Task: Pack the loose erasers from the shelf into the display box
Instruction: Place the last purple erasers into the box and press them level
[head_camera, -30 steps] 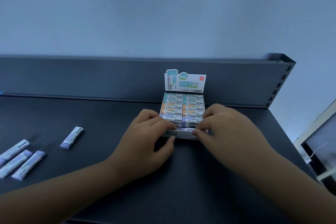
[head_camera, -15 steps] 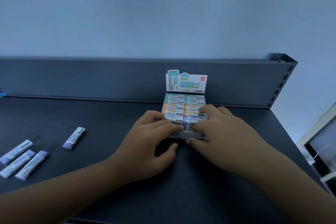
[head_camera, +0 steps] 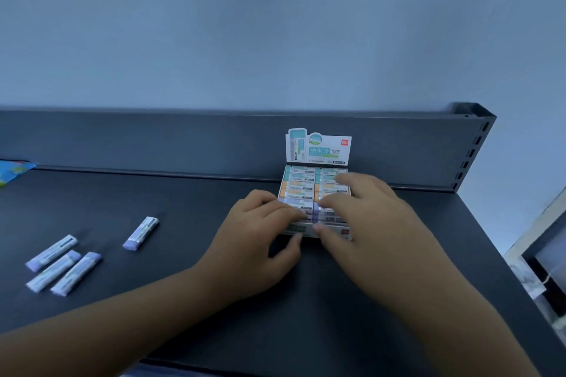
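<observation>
The right hand [head_camera: 367, 217] has slid back over the display box [head_camera: 318, 148], flat fingers pressing the packed erasers [head_camera: 298, 185]. The left hand [head_camera: 260, 223] still pinches its front. Four loose erasers [head_camera: 141, 232] wait on the shelf [head_camera: 199, 208].

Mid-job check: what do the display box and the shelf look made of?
Display box: likely thin printed cardboard, slightly glossy; its header flap stands as a flat printed sheet. Shelf: probably painted metal, dark matte; thin folded back rail with punched slots at its end.

A shop: dark slotted retail shelf [head_camera: 214, 223], eraser display box [head_camera: 318, 147].
</observation>
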Demonstrator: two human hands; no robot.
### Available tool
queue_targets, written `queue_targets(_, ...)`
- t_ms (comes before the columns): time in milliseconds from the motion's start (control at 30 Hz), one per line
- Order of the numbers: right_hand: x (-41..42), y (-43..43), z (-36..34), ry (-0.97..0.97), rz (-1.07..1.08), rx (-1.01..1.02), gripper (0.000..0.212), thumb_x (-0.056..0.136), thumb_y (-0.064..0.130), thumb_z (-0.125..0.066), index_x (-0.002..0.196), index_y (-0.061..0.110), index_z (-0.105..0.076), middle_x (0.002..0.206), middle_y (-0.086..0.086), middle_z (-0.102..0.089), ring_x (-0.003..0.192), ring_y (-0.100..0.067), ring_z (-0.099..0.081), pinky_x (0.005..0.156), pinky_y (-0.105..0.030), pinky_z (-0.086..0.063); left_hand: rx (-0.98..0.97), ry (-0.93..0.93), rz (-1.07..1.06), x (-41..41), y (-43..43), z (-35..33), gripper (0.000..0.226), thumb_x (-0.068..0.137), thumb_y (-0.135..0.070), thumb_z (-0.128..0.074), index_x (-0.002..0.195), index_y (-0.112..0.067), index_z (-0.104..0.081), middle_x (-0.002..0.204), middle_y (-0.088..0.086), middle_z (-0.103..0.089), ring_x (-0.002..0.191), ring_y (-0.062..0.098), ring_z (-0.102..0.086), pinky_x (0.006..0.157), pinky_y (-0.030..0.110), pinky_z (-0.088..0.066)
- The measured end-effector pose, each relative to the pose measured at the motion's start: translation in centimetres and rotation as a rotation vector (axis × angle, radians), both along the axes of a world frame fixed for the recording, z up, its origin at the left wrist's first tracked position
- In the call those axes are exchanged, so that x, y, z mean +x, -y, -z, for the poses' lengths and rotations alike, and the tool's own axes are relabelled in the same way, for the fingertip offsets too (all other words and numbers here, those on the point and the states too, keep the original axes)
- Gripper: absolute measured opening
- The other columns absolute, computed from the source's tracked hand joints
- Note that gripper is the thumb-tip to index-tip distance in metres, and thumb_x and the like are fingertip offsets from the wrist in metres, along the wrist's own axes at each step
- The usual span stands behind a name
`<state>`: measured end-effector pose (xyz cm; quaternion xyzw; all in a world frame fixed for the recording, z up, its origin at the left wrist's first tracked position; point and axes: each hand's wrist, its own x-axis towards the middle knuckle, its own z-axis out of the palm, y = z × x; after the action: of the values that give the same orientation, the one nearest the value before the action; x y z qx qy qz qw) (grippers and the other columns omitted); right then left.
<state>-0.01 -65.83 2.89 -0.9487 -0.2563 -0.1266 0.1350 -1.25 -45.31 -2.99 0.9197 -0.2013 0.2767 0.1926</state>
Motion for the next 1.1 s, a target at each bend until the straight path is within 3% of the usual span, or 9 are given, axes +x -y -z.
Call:
queue_targets(133, -0.9, -0.1, 0.3, 0.061, 0.005, 0.223, 0.043, 0.088, 0.05, -0.048, 0.113, 0.025, -0.073, 0.125, 0.006, -0.064, 0.12, -0.017, -0.055, 0.096, -0.034, -0.047, 0.12, 0.063, -0.077, -1.5, 0.9, -1.8, 0.028, 0.091, -0.036, -0.061, 0.111, -0.02, -0.072, 0.112, -0.011, -0.071, 0.1, 0.02, -0.061, 0.085, 0.044, -0.048)
queue_targets(267, -1.3, -0.3, 0.5, 0.025, 0.023, 0.34, 0.04, 0.098, 0.047, -0.045, 0.122, 0.024, -0.067, 0.122, 0.009, -0.064, 0.117, -0.015, -0.056, 0.095, -0.035, -0.048, 0.272, 0.034, -0.378, -3.5, 2.6, -5.0, 0.047, 0.098, -0.057, -0.039, 0.101, -0.024, -0.073, 0.097, -0.006, -0.074, 0.092, 0.024, -0.066, 0.108, 0.048, -0.039)
queue_targets(400, -1.6, -1.1, 0.3, -0.013, 0.036, 0.371, 0.042, 0.097, 0.05, -0.047, 0.129, 0.027, -0.059, 0.13, 0.011, -0.06, 0.124, -0.012, -0.05, 0.094, -0.032, -0.044, 0.15, -0.143, -0.561, -4.2, 2.3, -5.5, 0.058, 0.092, -0.069, -0.036, 0.104, -0.024, -0.07, 0.1, -0.005, -0.073, 0.096, 0.023, -0.064, 0.09, 0.042, -0.049)
queue_targets(500, -2.1, -1.9, 0.1, -0.024, 0.032, 0.41, 0.039, 0.095, 0.052, -0.047, 0.12, 0.026, -0.061, 0.123, 0.011, -0.061, 0.119, -0.012, -0.05, 0.09, -0.033, -0.044, 0.02, -0.181, -0.595, -4.5, 1.7, -5.0, 0.058, 0.089, -0.069, -0.039, 0.107, -0.022, -0.068, 0.104, -0.004, -0.071, 0.099, 0.023, -0.061, 0.083, 0.042, -0.052)
queue_targets(833, -3.7, -6.1, 0.3, -0.092, 0.113, 0.337, 0.039, 0.096, 0.055, -0.047, 0.119, 0.026, -0.059, 0.12, 0.009, -0.06, 0.115, -0.014, -0.05, 0.088, -0.036, -0.044, -0.052, -0.193, -0.628, -6.4, -1.7, -4.4, 0.051, 0.093, -0.062, -0.048, 0.121, -0.023, -0.066, 0.116, -0.009, -0.069, 0.111, 0.021, -0.057, 0.083, 0.039, -0.051)
queue_targets(967, -4.2, -9.2, 0.9, -0.142, 0.151, 0.331, 0.047, 0.098, 0.056, -0.046, 0.133, 0.027, -0.053, 0.13, 0.008, -0.056, 0.125, -0.015, -0.046, 0.094, -0.037, -0.042, -0.088, -0.215, -0.652, -6.4, -5.0, -3.7, 0.047, 0.093, -0.058, -0.051, 0.122, -0.024, -0.065, 0.117, -0.01, -0.067, 0.113, 0.019, -0.055, 0.078, 0.033, -0.044)
queue_targets(1100, -5.1, -12.6, 1.7, -0.214, 0.199, 0.344, 0.055, 0.097, 0.056, -0.048, 0.144, 0.026, -0.048, 0.139, 0.008, -0.054, 0.13, -0.015, -0.045, 0.1, -0.036, -0.041, -0.115, -0.267, -0.58, -6.9, -9.3, -3.7, 0.046, 0.091, -0.058, -0.051, 0.12, -0.025, -0.066, 0.118, -0.01, -0.067, 0.114, 0.02, -0.057, 0.082, 0.034, -0.046)
